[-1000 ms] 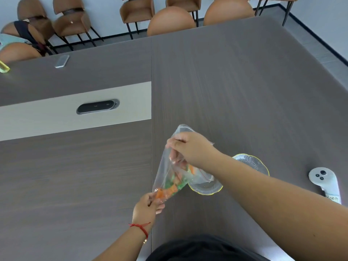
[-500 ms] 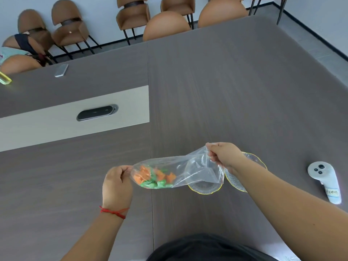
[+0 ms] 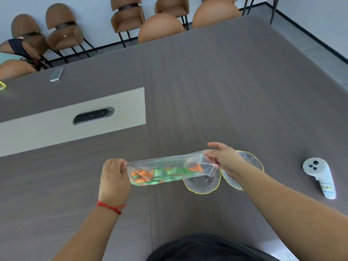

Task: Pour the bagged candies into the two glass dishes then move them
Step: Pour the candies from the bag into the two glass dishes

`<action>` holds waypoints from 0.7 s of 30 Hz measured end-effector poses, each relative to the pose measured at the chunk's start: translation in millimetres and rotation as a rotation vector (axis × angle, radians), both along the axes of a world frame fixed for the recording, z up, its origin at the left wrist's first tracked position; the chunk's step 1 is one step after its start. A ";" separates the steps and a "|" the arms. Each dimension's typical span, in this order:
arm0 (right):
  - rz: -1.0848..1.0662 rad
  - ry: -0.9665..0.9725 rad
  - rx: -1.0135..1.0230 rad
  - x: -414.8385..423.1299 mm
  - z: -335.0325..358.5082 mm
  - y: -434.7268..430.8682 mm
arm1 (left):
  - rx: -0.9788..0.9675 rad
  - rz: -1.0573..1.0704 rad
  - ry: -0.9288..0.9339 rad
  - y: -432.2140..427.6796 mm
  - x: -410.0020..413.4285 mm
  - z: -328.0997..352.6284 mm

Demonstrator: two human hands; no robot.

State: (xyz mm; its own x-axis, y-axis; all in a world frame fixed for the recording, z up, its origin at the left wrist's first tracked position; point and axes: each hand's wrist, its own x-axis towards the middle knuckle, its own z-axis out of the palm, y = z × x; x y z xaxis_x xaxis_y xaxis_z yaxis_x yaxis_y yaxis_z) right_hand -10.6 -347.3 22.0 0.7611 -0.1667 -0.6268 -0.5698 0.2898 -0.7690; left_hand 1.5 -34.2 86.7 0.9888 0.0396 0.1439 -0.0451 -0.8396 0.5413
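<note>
A clear plastic bag [image 3: 169, 162] lies stretched sideways in the air, with orange and green candies [image 3: 162, 174] spread along its lower side. My left hand [image 3: 114, 176] pinches the bag's closed bottom end. My right hand [image 3: 224, 159] grips its mouth end, which has a red seal strip. The mouth hangs over a gold-rimmed glass dish [image 3: 202, 185], which holds no candy. Beside it on the right stands a second glass dish [image 3: 250, 161], partly hidden by my right wrist.
A white handheld controller [image 3: 318, 174] lies right of the dishes. A black socket panel [image 3: 92, 115] sits in the table's pale strip, and a phone [image 3: 56, 74] lies farther back. Brown chairs [image 3: 160, 27] line the far edge. The right table edge [image 3: 320, 72] slants away.
The bag has swung from upright to lying sideways. My left hand rose and moved left with the bottom end, my right hand moved right over the dishes, and the candies have slid toward the mouth.
</note>
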 end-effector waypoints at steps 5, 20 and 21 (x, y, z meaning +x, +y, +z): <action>-0.024 -0.001 -0.027 -2.3 -3.0 0.7 | -0.095 0.006 -0.007 -12.9 -6.7 8.6; -0.013 0.009 -0.003 -4.0 -18.1 2.5 | -0.139 0.022 -0.009 -20.2 4.4 18.6; -0.012 0.006 -0.012 -3.5 -17.8 2.6 | -0.147 0.027 -0.009 -20.0 4.5 18.3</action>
